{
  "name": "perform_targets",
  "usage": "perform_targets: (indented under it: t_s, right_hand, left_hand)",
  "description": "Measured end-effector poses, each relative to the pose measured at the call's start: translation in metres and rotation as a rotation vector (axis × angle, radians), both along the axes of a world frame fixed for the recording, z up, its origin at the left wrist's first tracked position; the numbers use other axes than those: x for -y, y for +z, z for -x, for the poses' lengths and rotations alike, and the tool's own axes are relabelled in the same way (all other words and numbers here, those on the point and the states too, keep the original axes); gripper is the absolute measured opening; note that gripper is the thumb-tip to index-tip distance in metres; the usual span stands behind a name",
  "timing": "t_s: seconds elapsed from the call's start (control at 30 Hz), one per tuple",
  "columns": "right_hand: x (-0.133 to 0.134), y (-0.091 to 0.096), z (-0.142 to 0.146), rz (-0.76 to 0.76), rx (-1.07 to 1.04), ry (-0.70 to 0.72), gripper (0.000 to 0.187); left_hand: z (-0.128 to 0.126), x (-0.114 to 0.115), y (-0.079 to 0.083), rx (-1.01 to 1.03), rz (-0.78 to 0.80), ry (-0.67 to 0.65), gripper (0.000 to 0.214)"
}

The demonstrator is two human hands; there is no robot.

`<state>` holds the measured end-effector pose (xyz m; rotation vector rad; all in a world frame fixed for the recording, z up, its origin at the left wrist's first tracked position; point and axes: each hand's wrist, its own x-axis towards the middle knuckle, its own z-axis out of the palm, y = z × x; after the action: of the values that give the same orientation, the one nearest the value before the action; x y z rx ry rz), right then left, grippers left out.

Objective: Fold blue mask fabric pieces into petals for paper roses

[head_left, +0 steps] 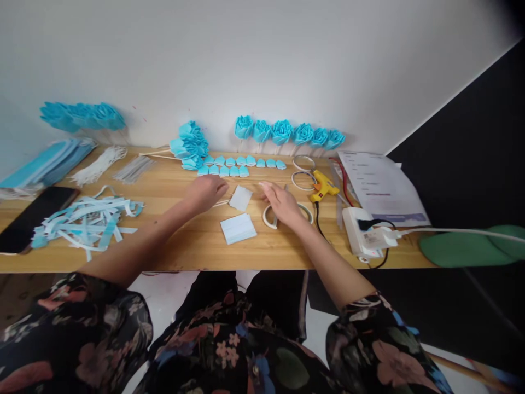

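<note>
My left hand (207, 192) is closed above the middle of the table, left of a small pale fabric piece (240, 198). Whatever it may hold is hidden. Thin pale sticks (221, 202) lie just beneath it. My right hand (282, 203) hovers over a roll of tape (269, 219), its fingers apart and pointing left. A slim grey tool (275, 221) shows partly under that hand; its kind is unclear. Nearer to me rests a pale blue pleated rectangle (238, 229). Beyond both hands, small folded blue petals (229, 162) lie in rows.
Blue fabric roses (282, 132) stand along the wall, and more are bunched (191, 143) at the back. Left are cut strips (88, 216), a phone (36, 216) and stacked masks (49, 161). Right are a yellow glue gun (325, 186), power strip (356, 230) and papers (381, 189).
</note>
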<state>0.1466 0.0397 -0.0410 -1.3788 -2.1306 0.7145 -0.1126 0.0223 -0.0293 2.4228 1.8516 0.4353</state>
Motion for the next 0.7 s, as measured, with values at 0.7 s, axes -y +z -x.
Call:
perform_targets:
  t_s: [0.7]
  right_hand:
    - [-0.02,0.037,0.041,0.417,-0.707,0.17,0.071]
  left_hand:
    - [-0.022,-0.007,0.032,1.238,0.11,0.158,0.026]
